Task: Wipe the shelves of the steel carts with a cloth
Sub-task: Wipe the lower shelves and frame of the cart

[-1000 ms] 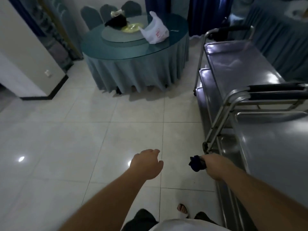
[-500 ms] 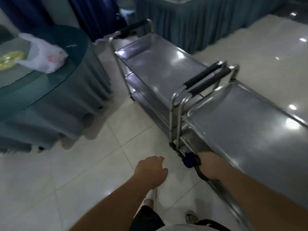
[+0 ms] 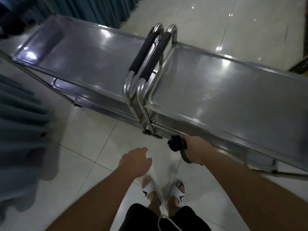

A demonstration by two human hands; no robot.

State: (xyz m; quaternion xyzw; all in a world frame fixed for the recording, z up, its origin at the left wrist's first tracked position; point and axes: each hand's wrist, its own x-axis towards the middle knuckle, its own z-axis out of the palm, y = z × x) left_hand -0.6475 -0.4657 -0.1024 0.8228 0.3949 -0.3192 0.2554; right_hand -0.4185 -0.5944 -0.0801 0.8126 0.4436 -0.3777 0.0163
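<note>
Two steel carts stand end to end in front of me, their black-padded handles side by side in the middle. The left cart and the right cart both show bare top shelves, with lower shelves partly visible beneath. My right hand grips a dark blue cloth bunched in the fist, close to the near edge of the right cart's lower shelf. My left hand hangs over the floor with loosely curled fingers, holding nothing.
Pale glossy floor tiles spread below me, my feet in white sandals near the carts. A teal tablecloth hangs at the left. Blue skirted tables stand behind the carts.
My view has swung right and down, so both carts now lie across the frame and the round table has slid off to the left. Both hands keep their poses, the right still gripping the cloth.
</note>
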